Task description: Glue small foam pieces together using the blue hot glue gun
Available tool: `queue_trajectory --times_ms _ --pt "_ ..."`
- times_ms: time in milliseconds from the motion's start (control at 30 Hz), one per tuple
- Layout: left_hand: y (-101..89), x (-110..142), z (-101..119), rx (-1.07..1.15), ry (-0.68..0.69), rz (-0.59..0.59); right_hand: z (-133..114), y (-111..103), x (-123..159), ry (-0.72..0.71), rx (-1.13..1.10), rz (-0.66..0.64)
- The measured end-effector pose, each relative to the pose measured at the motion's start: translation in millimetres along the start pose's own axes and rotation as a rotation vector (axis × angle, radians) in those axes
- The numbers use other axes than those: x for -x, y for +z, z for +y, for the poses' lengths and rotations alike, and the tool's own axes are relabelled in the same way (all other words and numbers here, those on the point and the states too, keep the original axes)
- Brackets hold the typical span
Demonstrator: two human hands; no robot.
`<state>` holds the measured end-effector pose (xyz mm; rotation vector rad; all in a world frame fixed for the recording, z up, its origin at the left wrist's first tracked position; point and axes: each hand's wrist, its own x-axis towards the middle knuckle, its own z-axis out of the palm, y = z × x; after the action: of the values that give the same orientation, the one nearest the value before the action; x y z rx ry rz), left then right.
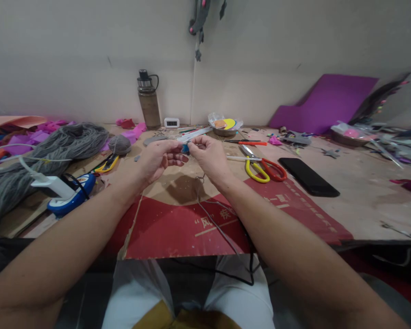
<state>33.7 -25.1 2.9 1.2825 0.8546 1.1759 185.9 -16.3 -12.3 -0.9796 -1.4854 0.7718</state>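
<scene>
My left hand (162, 160) and my right hand (208, 153) meet over the cardboard in the middle of the table. Between their fingertips is a small blue piece (185, 148), too small and covered to name. Thumb and forefinger of my left hand pinch at it, with the other fingers loosely curled. The right hand's fingers are pressed together on its other side. A thin grey strand (205, 208) runs below my right hand and across the red-printed cardboard (164, 228). Right of that hand lie scissors (256, 167) with one yellow and one red handle.
Grey yarn (65, 151), a small yarn ball (119, 145) and a blue power strip (71, 196) with a white plug lie left. A bottle (149, 100) and small clock (171, 122) stand behind. A black phone (308, 177) and purple sheet (325, 103) are on the right.
</scene>
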Motion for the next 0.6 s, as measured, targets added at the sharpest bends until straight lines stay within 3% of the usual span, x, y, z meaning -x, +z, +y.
queue_trajectory --times_ms 400,600 --pt "-4.0 2 1 -0.186 0.012 0.021 7 0 3 -0.079 0.042 -0.079" --pt "-15.6 -4 2 -0.413 0.107 0.066 8 -6 4 -0.096 0.122 -0.162"
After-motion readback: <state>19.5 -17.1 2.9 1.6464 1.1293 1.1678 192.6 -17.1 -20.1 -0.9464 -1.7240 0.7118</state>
